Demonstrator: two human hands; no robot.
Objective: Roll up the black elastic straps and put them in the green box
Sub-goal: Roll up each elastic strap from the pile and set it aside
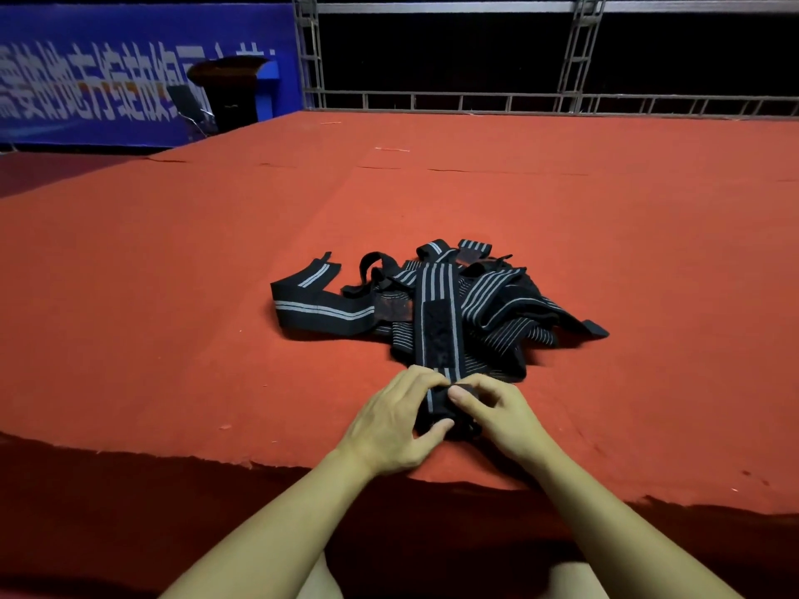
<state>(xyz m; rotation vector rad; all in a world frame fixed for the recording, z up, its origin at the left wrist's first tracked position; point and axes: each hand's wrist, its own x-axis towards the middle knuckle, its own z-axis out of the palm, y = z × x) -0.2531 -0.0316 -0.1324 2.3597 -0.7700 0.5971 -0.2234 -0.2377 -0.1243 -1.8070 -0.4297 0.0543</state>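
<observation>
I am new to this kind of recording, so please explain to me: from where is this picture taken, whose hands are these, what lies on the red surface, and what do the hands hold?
There is no machine here. A person wears a camera on the head, so this one picture looks forward and down at their own bare hands. On the red carpet lies a loose pile of black elastic straps with grey stripes. The left hand and the right hand both pinch the near end of one strap, already rolled into a small bundle. The rest of it runs back over the pile. No green box is in view.
</observation>
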